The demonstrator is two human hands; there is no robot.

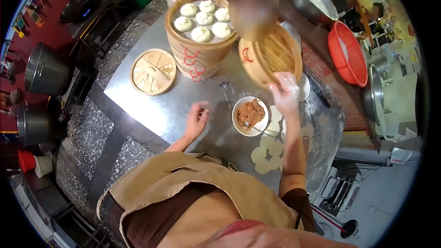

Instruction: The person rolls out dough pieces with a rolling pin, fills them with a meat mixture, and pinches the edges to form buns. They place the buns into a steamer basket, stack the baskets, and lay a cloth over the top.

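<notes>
Tan apron [193,179] and brown shirt fill the near foreground, both forearms reaching out over the table [151,101], a round sheet-metal top.

Largest item on it: a stack of bamboo steamers [200,41], red marks on the side, top tier open with six white buns [202,20] on paper. Just right of the stack, an empty steamer basket [271,57] stands tilted, slatted floor facing the camera. Right hand [285,94], floured, grips its lower rim, fingers curled over the edge. Left of the stack, a woven steamer lid [153,72] lies flat.

Left hand [197,118] rests on bare metal, fingers loosely half-curled, holding nothing, near a white bowl [250,115] of brown minced filling with a spoon [259,130] lying in it. Round dough wrappers [271,149] lie scattered just right of and below the bowl, on the floured part of the table.
</notes>
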